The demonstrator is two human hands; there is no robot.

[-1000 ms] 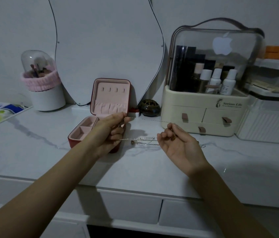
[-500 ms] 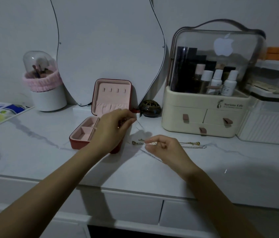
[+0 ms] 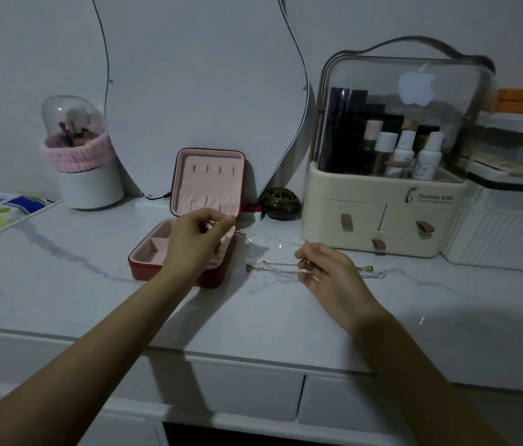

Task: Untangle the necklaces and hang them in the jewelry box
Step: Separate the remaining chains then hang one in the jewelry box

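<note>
Item: left hand (image 3: 197,241). I see it raised over the base of the jewelry box (image 3: 186,249), fingertips pinched on one end of a thin chain (image 3: 270,241), with a small gold piece showing at the pinch. Purpose, I judge: lifting that strand up and away so it slides free of the others.

Item: right hand (image 3: 324,272). Low over the bench (image 3: 93,284), fingers curled, pinching the far end of the same strand, which runs taut between the two hands. Whether it also pins the others down, I cannot tell.

Item: remaining necklaces (image 3: 273,268). Lying on the bench just right of the box, partly under the right hand; how knotted they are is too fine to read.

Item: box lid (image 3: 208,181). Upright, pink lining with a row of hooks, all bare; I take it nothing is hung yet.

Item: cosmetics organizer (image 3: 382,217). Behind, to the right.
</note>
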